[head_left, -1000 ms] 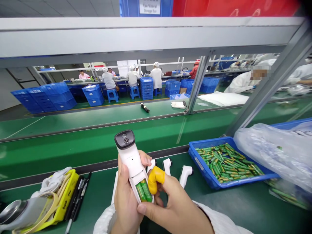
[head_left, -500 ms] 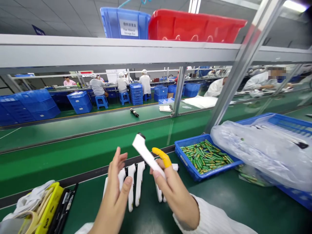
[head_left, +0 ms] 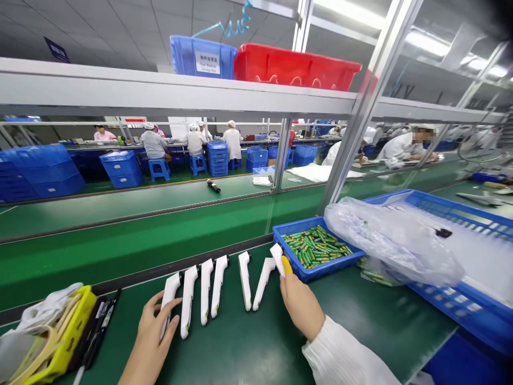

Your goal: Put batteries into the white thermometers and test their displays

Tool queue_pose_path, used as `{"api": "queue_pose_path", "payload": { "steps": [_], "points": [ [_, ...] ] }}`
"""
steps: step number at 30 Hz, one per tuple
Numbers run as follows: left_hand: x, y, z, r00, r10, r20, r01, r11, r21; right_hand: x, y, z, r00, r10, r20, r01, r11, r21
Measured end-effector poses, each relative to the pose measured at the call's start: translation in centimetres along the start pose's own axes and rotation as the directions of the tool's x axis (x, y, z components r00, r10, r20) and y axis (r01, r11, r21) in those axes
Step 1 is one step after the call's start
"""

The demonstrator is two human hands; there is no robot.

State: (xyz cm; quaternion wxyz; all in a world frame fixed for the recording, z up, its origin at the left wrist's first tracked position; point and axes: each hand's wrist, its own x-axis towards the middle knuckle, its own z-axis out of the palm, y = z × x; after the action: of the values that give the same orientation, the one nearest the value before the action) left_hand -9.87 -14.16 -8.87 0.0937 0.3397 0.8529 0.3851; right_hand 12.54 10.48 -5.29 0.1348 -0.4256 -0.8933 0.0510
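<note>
Several white angled devices lie in a row on the green work surface (head_left: 224,347). At the row's left end my left hand (head_left: 154,326) has its fingers around the leftmost white device (head_left: 171,291). My right hand (head_left: 300,302), with a yellow cover on one finger, grips another white device (head_left: 276,255) at the right end, beside the blue tray. Between the hands lie more devices, among them one in the middle (head_left: 245,280) and one leaning right (head_left: 264,283). Their black ends point toward the back edge.
A blue tray (head_left: 280,240) holds many green batteries. Right of it, a plastic bag (head_left: 385,240) lies over a larger blue basket (head_left: 473,315). A yellow box (head_left: 76,337) and black pens (head_left: 98,329) are at left. A metal post (head_left: 360,107) rises behind.
My right hand has lowered its device to the right end of the row. My left hand has moved down and left onto the leftmost device. The camera view has shifted.
</note>
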Motion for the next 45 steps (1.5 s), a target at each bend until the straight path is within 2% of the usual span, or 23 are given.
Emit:
{"api": "queue_pose_path", "payload": {
  "steps": [3,6,10,13,15,17,21,23,25,28,31,34,36,38,42,43,44,45],
  "points": [
    [0.2,-0.7,0.4,1.000,-0.021,0.016,0.019,0.997,0.073,1.3,-0.8,0.6,1.000,-0.025,0.003,0.025,1.000,0.018],
    [0.2,-1.2,0.5,1.000,-0.018,0.002,0.017,0.998,0.053,2.8,-1.1,1.0,0.999,-0.045,0.009,0.045,0.997,0.060],
    [0.0,-1.1,0.4,0.998,-0.034,-0.050,0.030,0.996,-0.080,4.3,-1.5,1.7,0.994,-0.112,0.007,0.110,0.983,0.146],
    [-0.2,-0.4,0.0,0.985,-0.158,-0.073,0.135,0.957,-0.257,4.5,-1.6,2.4,0.984,-0.174,-0.026,0.176,0.967,0.185],
    [-0.3,0.2,-0.5,0.967,-0.241,-0.087,0.187,0.897,-0.401,4.3,-1.3,2.8,0.983,-0.174,-0.058,0.182,0.968,0.176],
    [-0.4,0.7,-1.0,0.947,-0.314,-0.072,0.223,0.799,-0.558,4.1,-0.7,3.3,0.986,-0.145,-0.087,0.156,0.978,0.139],
    [-0.4,0.9,-1.6,0.879,-0.471,0.078,0.360,0.546,-0.757,3.7,0.6,3.8,0.985,-0.109,-0.132,0.116,0.992,0.044],
    [-0.4,0.8,-1.6,0.872,-0.470,0.135,0.368,0.451,-0.813,3.7,0.9,3.8,0.982,-0.119,-0.148,0.120,0.993,0.000],
    [-0.3,0.8,-1.5,0.881,-0.451,0.147,0.339,0.383,-0.859,3.6,0.7,3.5,0.976,-0.138,-0.171,0.133,0.990,-0.040],
    [-0.5,1.0,-1.4,0.879,-0.459,0.131,0.311,0.341,-0.887,3.2,-0.3,2.8,0.959,-0.189,-0.210,0.176,0.981,-0.080],
    [-0.7,1.5,-1.4,0.895,-0.427,0.128,0.274,0.302,-0.913,2.5,-1.7,2.4,0.929,-0.298,-0.220,0.297,0.954,-0.039],
    [-0.9,1.9,-1.5,0.890,-0.441,0.116,0.275,0.317,-0.908,2.2,-2.7,2.5,0.942,-0.300,-0.152,0.316,0.943,0.101],
    [-1.0,2.4,-1.5,0.886,-0.451,0.112,0.300,0.373,-0.878,2.3,-2.9,2.7,0.960,-0.257,-0.114,0.274,0.945,0.176],
    [-1.1,3.1,-1.4,0.895,-0.433,0.108,0.309,0.426,-0.850,2.6,-2.4,2.7,0.967,-0.223,-0.123,0.247,0.939,0.241],
    [-1.4,5.8,-0.6,0.952,-0.268,0.145,0.262,0.474,-0.841,3.6,-1.4,1.9,0.982,-0.111,-0.155,0.168,0.890,0.423],
    [-1.5,6.6,-0.3,0.963,-0.219,0.156,0.245,0.482,-0.841,3.7,-1.5,1.5,0.985,-0.095,-0.148,0.156,0.855,0.494],
    [-1.5,7.3,0.1,0.972,-0.176,0.154,0.222,0.486,-0.845,3.7,-1.8,1.2,0.990,-0.078,-0.119,0.135,0.778,0.613],
    [-1.7,8.0,0.6,0.979,-0.146,0.140,0.194,0.482,-0.855,3.5,-2.3,0.8,0.996,-0.066,-0.065,0.092,0.642,0.761]
  ]
}}
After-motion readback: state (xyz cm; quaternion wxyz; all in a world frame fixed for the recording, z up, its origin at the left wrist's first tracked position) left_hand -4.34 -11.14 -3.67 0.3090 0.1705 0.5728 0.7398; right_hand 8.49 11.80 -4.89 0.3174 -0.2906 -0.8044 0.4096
